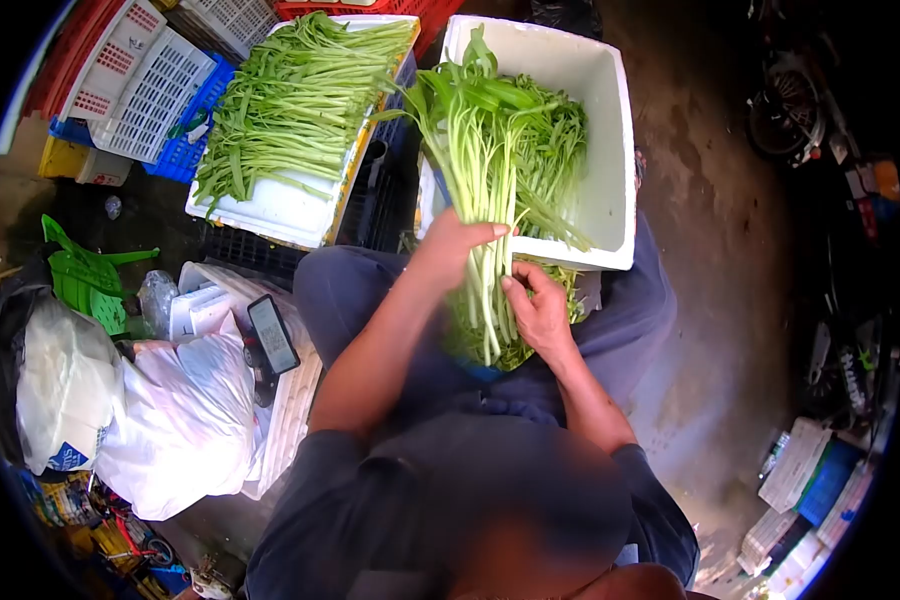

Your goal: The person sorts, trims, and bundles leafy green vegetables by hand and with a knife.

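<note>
A bunch of water spinach (477, 160), long pale stems with green leaves, is upright in front of me, leaf ends pointing away. My left hand (452, 245) is closed around its stems, thumb across the front. Lower down, my right hand (540, 308) has thumb and fingers closed on stem ends at the bunch's right side. Behind the bunch stands a white foam box (622, 150) with more greens (560, 150) inside. Between my legs lie loose leaves and trimmings (515, 350), partly hidden by the stems.
At the left, a foam lid (270, 215) bears rows of laid-out water spinach (290, 110). Plastic crates (155, 80) are stacked beyond it. Nearer are a white bag (185, 420), a phone (273, 333) and a green plastic stool (85, 280). Foam boxes (795, 465) stand at the lower right.
</note>
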{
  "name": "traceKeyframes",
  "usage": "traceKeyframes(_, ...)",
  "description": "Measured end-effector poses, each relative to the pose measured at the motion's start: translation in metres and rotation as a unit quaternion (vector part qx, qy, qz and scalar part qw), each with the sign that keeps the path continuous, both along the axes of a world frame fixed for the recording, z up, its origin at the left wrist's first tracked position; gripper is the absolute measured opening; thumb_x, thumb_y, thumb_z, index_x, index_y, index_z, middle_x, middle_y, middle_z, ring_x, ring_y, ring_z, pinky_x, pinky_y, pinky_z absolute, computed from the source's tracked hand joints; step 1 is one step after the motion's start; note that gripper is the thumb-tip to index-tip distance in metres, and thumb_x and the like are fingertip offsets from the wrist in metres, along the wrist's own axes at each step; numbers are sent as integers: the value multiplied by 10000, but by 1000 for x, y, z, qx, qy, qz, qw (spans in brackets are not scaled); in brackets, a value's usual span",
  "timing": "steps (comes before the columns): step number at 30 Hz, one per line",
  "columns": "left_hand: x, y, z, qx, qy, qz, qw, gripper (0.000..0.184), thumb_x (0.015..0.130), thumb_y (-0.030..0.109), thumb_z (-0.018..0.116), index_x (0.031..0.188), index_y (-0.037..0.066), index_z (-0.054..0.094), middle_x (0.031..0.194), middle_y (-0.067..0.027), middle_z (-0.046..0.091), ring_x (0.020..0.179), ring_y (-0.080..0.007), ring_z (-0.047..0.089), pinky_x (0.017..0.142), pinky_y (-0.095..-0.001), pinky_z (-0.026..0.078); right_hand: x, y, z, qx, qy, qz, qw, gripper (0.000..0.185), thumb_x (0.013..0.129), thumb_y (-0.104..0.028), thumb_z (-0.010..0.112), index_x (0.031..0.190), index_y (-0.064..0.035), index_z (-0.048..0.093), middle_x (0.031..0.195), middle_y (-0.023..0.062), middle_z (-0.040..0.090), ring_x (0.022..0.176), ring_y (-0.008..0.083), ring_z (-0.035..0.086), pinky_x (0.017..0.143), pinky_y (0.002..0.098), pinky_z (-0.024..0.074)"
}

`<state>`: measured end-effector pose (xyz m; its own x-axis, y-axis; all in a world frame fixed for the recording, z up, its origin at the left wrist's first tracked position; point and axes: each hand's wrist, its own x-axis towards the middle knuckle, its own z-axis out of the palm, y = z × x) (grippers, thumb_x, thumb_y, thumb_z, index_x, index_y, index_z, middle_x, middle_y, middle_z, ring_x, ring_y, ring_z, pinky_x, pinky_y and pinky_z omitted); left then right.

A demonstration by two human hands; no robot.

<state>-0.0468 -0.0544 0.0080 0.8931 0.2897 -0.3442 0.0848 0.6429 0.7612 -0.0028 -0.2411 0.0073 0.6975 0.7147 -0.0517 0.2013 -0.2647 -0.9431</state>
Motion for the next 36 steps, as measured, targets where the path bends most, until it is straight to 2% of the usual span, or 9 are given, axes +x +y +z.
traceKeyframes(3, 0, -1, 5, -125, -22, -25, 992, 461, 853, 37, 695, 1279, -63, 548, 1096, -205, 695, 1021, -304, 696, 903, -423, 581, -2, -4, 5, -1, 3, -5, 1000, 218, 963, -76, 606, 1142, 40, 648, 880, 114, 696, 776, 166, 641, 734, 298, 511)
traceKeyframes(9, -2, -2, 4, -105, -5, -79, 991, 576, 844, 97, 717, 1349, -75, 500, 1017, -179, 697, 929, -299, 715, 847, -414, 599, 9, -14, 3, -15, -35, 66, 997, 232, 953, -138, 629, 1122, 14, 674, 922, 206, 704, 812, 305, 698, 743, 376, 532)
traceKeyframes(11, -3, 7, -5, -61, -63, -46, 995, 582, 840, 98, 714, 1356, -69, 501, 976, -138, 684, 882, -277, 710, 874, -441, 583, 31, -16, 7, 0, 89, 14, 996, 266, 954, -157, 658, 1156, 11, 697, 940, 118, 734, 829, 166, 664, 764, 319, 530)
traceKeyframes(13, -1, 11, 6, -102, -112, -1, 988, 572, 841, 93, 708, 1353, -62, 505, 937, -109, 665, 842, -266, 700, 876, -463, 574, 79, -12, 1, -32, -34, -52, 998, 278, 958, -151, 651, 1150, 48, 684, 937, 153, 734, 828, 179, 670, 759, 322, 529)
traceKeyframes(16, -1, 12, 7, -143, -154, 43, 977, 543, 842, 80, 697, 1341, -39, 519, 898, -85, 641, 795, -264, 684, 855, -482, 571, 154, -9, -50, -254, -170, -12, 952, 345, 930, -305, 619, 1008, 12, 729, 1000, 221, 718, 926, 397, 691, 818, 417, 536)
traceKeyframes(20, -7, 14, 12, -150, -132, 79, 977, 433, 855, 71, 680, 1268, 22, 559, 878, -91, 621, 776, -271, 649, 835, -486, 566, 170, 16, -70, -526, -186, 104, 823, 467, 850, -446, 641, 1005, -18, 749, 1027, 217, 718, 988, 403, 681, 861, 468, 522)
traceKeyframes(26, -4, 17, 5, -140, -120, 109, 977, 354, 860, 58, 678, 1192, 41, 555, 847, -91, 598, 711, -256, 629, 722, -449, 552, 157, 17, -63, -437, -246, -21, 865, 376, 875, -344, 631, 958, 15, 704, 984, 253, 711, 934, 432, 681, 803, 489, 527)
traceKeyframes(31, -1, 14, 5, -121, -72, 141, 980, 350, 845, 12, 685, 1170, 26, 555, 834, -86, 592, 691, -238, 628, 665, -408, 542, 113, -8, -15, -168, -135, -147, 965, 228, 927, -186, 652, 960, 39, 631, 810, 169, 692, 714, 252, 662, 662, 360, 507)
traceKeyframes(36, 1, 9, 9, -46, -28, 149, 987, 339, 824, -14, 710, 1131, -1, 567, 846, -97, 622, 685, -221, 643, 626, -356, 547, 49, -22, -1, -50, -21, -205, 977, 174, 956, -109, 649, 1026, 41, 596, 727, 72, 644, 671, 91, 570, 612, 260, 459)
